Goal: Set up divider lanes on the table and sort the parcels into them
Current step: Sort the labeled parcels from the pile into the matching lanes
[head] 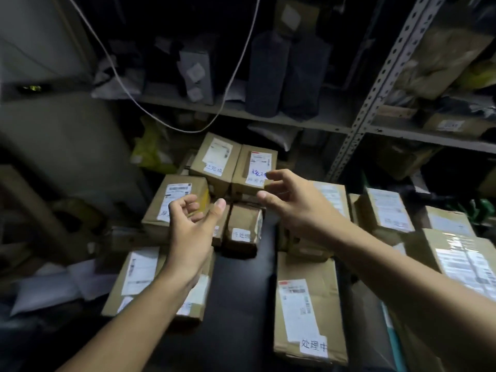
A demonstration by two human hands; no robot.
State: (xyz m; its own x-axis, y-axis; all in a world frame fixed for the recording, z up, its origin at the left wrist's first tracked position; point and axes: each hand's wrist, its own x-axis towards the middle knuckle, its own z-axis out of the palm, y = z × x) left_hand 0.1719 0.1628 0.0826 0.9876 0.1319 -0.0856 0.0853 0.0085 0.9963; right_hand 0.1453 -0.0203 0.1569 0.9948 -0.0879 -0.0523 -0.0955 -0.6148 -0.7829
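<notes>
Several brown cardboard parcels with white labels lie on a dark table [236, 291]. My left hand [190, 226] hovers, fingers loosely curled and holding nothing, in front of a labelled parcel [174, 202] and a small taped parcel [245, 229]. My right hand [290, 200] reaches forward with spread fingers, empty, its fingertips just in front of a far parcel [255, 170]. Beside that one sits another box [214, 159]. Flat parcels lie near me at the left [139, 280] and the right [306, 304]. No divider is visible.
A metal shelf rack [357, 130] with dark bags and boxes stands behind the table. A white cable [128, 92] hangs in a loop over the far parcels. More parcels [386, 210] crowd the right side. A yellow bag [150, 151] lies at the back left.
</notes>
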